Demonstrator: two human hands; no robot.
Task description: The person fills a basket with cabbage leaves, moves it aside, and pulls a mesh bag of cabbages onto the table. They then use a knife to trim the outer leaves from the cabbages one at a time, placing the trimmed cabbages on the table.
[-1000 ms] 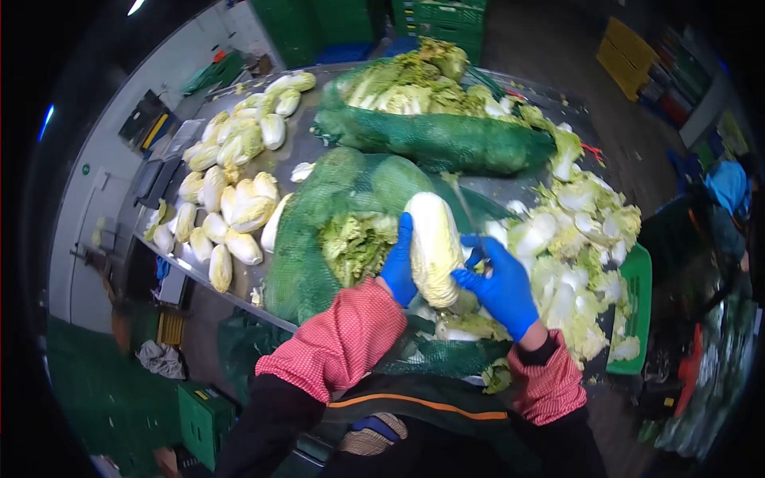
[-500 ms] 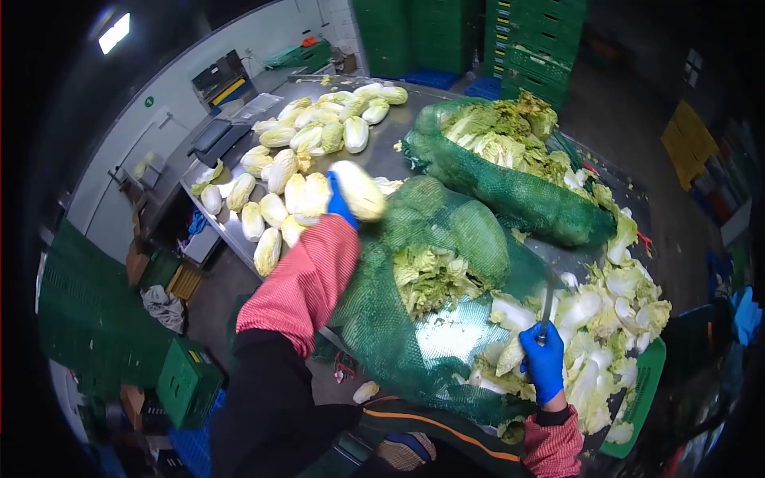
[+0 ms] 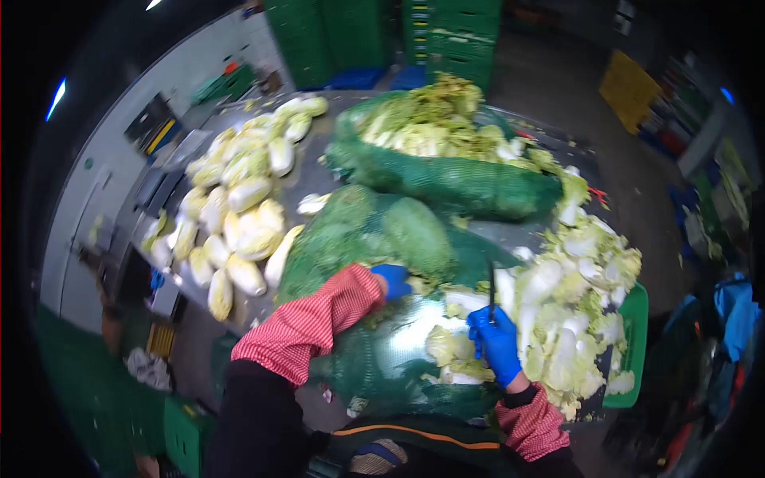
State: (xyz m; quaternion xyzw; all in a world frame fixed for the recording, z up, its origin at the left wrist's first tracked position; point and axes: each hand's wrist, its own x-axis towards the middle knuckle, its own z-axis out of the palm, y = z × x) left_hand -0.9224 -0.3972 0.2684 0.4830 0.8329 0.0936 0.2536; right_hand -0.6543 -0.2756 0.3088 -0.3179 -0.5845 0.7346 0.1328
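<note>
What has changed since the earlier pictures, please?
The left hand let go of the cabbage it carried leftward, which now seems to lie on the pile, and moved back right to the near sack. The right hand still holds the knife; the far sack stayed put.

No text, brand or number is readable. Toward half past nine, a small round green sign (image 3: pixel 88 163) stands on the white wall (image 3: pixel 119 119), its marking too blurred to make out. Near twelve o'clock, yellow labels (image 3: pixel 420 33) run down the stacked green crates (image 3: pixel 464 40), too small to read.
</note>
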